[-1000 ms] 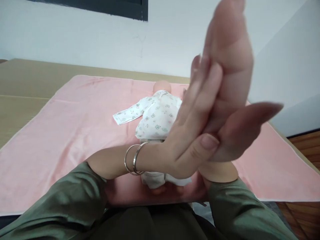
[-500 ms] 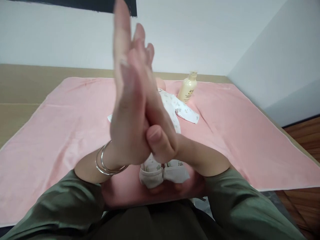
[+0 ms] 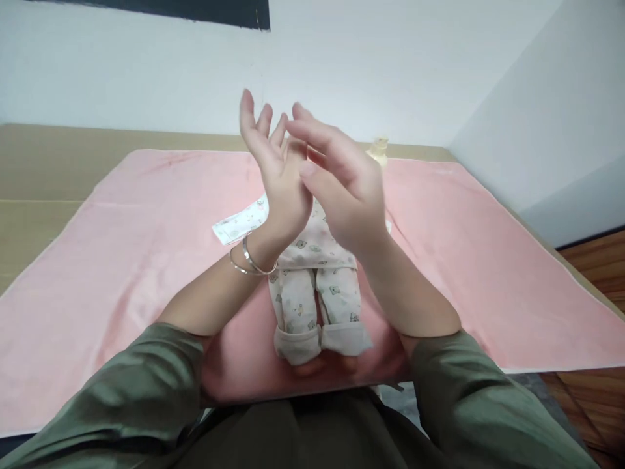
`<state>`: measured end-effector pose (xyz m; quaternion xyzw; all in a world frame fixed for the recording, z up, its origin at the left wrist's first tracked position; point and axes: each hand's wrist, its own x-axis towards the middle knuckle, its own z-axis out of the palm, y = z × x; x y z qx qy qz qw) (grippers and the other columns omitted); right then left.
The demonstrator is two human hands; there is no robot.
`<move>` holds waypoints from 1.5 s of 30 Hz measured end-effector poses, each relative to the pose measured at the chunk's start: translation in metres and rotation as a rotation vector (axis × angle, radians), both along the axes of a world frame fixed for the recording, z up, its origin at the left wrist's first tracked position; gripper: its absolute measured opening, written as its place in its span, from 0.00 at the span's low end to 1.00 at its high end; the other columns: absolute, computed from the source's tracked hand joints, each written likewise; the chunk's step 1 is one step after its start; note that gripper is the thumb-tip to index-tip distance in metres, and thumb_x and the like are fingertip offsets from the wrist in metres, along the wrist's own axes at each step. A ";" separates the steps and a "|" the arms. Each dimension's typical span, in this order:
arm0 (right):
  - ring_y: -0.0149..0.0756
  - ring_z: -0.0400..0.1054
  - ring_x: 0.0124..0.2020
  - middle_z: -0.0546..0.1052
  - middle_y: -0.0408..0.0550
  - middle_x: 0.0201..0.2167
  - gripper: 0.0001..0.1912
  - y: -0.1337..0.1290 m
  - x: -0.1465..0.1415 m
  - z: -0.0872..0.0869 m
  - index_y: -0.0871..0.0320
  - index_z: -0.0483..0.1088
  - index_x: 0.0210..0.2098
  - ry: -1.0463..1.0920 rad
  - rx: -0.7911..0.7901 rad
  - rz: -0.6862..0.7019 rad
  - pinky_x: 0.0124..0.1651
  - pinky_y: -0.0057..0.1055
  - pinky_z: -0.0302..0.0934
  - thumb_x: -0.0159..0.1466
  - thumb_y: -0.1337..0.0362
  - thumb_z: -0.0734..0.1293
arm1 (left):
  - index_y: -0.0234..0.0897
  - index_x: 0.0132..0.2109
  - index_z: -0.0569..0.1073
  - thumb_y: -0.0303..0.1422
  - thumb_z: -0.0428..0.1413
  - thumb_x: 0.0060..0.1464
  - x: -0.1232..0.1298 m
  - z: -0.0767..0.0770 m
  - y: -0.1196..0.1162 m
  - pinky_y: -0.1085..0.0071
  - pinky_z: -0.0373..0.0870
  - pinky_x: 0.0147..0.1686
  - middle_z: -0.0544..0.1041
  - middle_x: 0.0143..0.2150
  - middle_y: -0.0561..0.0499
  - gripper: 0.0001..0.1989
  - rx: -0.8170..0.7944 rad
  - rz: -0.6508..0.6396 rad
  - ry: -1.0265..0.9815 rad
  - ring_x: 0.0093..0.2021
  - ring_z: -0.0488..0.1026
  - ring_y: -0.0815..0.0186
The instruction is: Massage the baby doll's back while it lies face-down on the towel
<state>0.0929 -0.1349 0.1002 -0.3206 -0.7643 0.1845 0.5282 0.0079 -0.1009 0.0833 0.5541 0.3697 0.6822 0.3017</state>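
My left hand (image 3: 283,176), with two thin silver bangles (image 3: 251,254) on its wrist, is raised with its fingers spread. Against its side lies my right hand (image 3: 351,189), thumb and fingers apart and slightly curved, touching the left hand near its palm. Neither hand holds an object. Below them, a small baby-like figure in a white printed top (image 3: 317,244) and matching trousers (image 3: 297,299) with turned-up cuffs lies on a pink cloth (image 3: 161,215). Its head is hidden behind my hands. Bits of its feet show under the cuffs.
A pale yellow bottle (image 3: 378,150) stands at the back of the cloth, mostly hidden by my right hand. The cloth covers a light wooden table (image 3: 39,169) against a white wall (image 3: 146,78). Brown wooden panelling (image 3: 596,267) is at the right.
My palms were pressed together and nearer the camera. They have come apart, lower and farther off, with the right hand now beside the left. The bottle has become mostly covered.
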 end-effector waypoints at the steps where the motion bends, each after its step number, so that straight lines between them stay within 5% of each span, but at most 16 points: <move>1: 0.42 0.56 0.72 0.69 0.40 0.66 0.20 0.020 0.003 -0.009 0.49 0.70 0.59 -0.037 -0.050 -0.037 0.74 0.43 0.58 0.71 0.56 0.58 | 0.44 0.69 0.38 0.31 0.41 0.70 0.001 -0.009 0.014 0.68 0.65 0.69 0.49 0.75 0.42 0.27 0.041 0.002 -0.037 0.77 0.48 0.69; 3: 0.45 0.60 0.71 0.72 0.43 0.64 0.21 0.058 0.008 -0.030 0.53 0.71 0.59 -0.115 -0.133 -0.128 0.73 0.49 0.59 0.70 0.61 0.58 | 0.43 0.67 0.47 0.27 0.44 0.66 0.001 -0.033 0.043 0.67 0.61 0.71 0.50 0.75 0.43 0.26 0.007 0.074 0.033 0.75 0.52 0.67; 8: 0.41 0.63 0.68 0.73 0.49 0.63 0.24 0.118 0.020 -0.084 0.59 0.74 0.57 -0.287 -0.221 -0.323 0.73 0.44 0.56 0.66 0.71 0.55 | 0.41 0.54 0.72 0.23 0.48 0.58 -0.005 -0.085 0.095 0.52 0.47 0.77 0.73 0.63 0.44 0.20 -0.121 0.210 0.510 0.72 0.58 0.56; 14: 0.42 0.58 0.72 0.68 0.52 0.68 0.25 0.132 0.025 -0.114 0.60 0.72 0.60 -0.422 -0.245 -0.369 0.74 0.44 0.54 0.69 0.70 0.54 | 0.38 0.52 0.74 0.25 0.47 0.56 -0.004 -0.101 0.106 0.43 0.52 0.72 0.76 0.58 0.38 0.18 -0.169 0.255 0.625 0.68 0.64 0.48; 19: 0.42 0.57 0.72 0.69 0.45 0.67 0.24 0.133 0.025 -0.121 0.54 0.73 0.59 -0.424 -0.214 -0.367 0.73 0.48 0.55 0.68 0.69 0.55 | 0.41 0.41 0.74 0.28 0.46 0.59 -0.001 -0.103 0.103 0.43 0.64 0.65 0.81 0.47 0.40 0.12 -0.255 0.231 0.695 0.54 0.76 0.49; 29: 0.45 0.52 0.74 0.63 0.50 0.71 0.26 0.130 0.037 -0.122 0.59 0.68 0.64 -0.539 -0.152 -0.260 0.75 0.50 0.50 0.69 0.65 0.54 | 0.34 0.57 0.73 0.29 0.46 0.59 -0.014 -0.117 0.094 0.50 0.58 0.71 0.72 0.64 0.38 0.21 -0.145 0.171 0.646 0.67 0.66 0.51; 37: 0.58 0.50 0.74 0.60 0.62 0.71 0.27 0.101 0.024 -0.115 0.67 0.65 0.65 -0.618 -0.117 -0.349 0.73 0.62 0.47 0.69 0.66 0.54 | 0.39 0.48 0.74 0.29 0.48 0.57 -0.021 -0.121 0.087 0.57 0.69 0.63 0.78 0.53 0.43 0.14 -0.127 0.194 0.556 0.56 0.73 0.56; 40: 0.56 0.46 0.76 0.57 0.62 0.73 0.28 0.088 0.019 -0.112 0.68 0.63 0.66 -0.672 -0.108 -0.305 0.75 0.60 0.43 0.68 0.67 0.54 | 0.39 0.47 0.73 0.28 0.48 0.57 -0.022 -0.120 0.086 0.58 0.70 0.61 0.78 0.51 0.44 0.14 -0.136 0.201 0.525 0.55 0.73 0.57; 45: 0.52 0.45 0.76 0.54 0.55 0.74 0.30 0.108 0.038 -0.105 0.62 0.59 0.70 -0.709 -0.234 -0.235 0.75 0.60 0.41 0.70 0.61 0.54 | 0.37 0.48 0.73 0.28 0.47 0.57 -0.026 -0.123 0.086 0.57 0.70 0.60 0.78 0.51 0.44 0.15 -0.128 0.186 0.571 0.54 0.73 0.57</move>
